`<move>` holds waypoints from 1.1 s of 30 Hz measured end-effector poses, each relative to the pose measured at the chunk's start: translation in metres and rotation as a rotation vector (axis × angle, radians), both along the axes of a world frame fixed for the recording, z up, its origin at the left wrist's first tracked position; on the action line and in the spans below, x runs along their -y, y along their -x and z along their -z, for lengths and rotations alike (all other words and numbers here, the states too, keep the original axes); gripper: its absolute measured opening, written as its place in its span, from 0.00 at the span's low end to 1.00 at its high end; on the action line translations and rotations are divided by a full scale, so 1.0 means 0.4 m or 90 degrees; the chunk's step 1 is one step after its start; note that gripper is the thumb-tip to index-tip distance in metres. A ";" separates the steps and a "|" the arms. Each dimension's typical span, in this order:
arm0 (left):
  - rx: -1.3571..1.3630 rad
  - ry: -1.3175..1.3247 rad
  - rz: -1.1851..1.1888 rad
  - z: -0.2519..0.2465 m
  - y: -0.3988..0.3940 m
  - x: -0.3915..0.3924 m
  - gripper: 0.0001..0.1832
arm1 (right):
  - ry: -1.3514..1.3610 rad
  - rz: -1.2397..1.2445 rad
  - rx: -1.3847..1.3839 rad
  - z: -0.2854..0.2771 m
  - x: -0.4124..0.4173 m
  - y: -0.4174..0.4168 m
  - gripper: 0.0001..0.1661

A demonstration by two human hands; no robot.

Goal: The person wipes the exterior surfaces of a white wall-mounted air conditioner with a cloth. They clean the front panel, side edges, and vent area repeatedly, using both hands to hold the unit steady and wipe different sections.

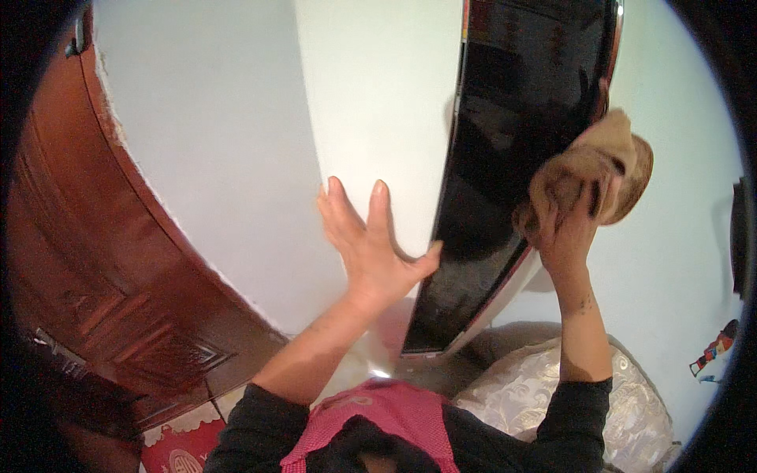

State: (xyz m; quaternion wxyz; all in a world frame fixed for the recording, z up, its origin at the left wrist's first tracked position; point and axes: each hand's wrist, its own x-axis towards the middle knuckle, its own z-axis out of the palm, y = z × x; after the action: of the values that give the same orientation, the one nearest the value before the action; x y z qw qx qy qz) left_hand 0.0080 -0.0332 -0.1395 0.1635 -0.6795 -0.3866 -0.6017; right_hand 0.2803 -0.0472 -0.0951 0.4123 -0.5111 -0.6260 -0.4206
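Observation:
My left hand lies spread against a white wall or panel, its thumb at the left edge of a tall, glossy black panel. Nothing is in that hand. My right hand grips a bunched brown cloth at the black panel's right edge. Part of the cloth hangs out past that edge, and its folds hide some of my fingers. The panel's dark surface shows blurred reflections.
A dark red-brown carved door stands at the left, with a red mat near its foot. A bulky item under pale patterned fabric sits low at the right. A figure sticker is on the right wall.

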 end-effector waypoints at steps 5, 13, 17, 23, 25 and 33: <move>-0.010 0.006 0.003 0.000 -0.012 0.000 0.60 | 0.057 -0.018 0.023 0.253 0.020 -0.047 0.43; -0.015 0.010 -0.012 -0.002 0.003 -0.002 0.61 | 0.205 -0.083 0.036 0.570 0.058 -0.043 0.47; -0.013 0.017 -0.005 0.003 0.003 -0.003 0.61 | 0.095 -0.089 -0.044 0.472 0.021 -0.070 0.45; -0.037 0.041 -0.023 -0.005 0.009 0.010 0.65 | -0.110 -0.074 -0.045 -0.020 -0.008 0.012 0.43; -0.047 0.022 -0.036 0.000 0.010 0.001 0.66 | -0.136 -0.086 -0.073 -0.079 -0.013 0.025 0.40; -0.005 -0.008 0.009 -0.005 -0.002 -0.004 0.61 | 0.177 -0.373 -0.248 0.255 0.014 0.051 0.34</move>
State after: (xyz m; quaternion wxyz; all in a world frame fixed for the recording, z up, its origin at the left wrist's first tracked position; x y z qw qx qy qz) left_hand 0.0090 -0.0317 -0.1375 0.1648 -0.6834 -0.3775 -0.6028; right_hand 0.2599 -0.0528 -0.1971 0.5533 -0.4314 -0.7067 -0.0908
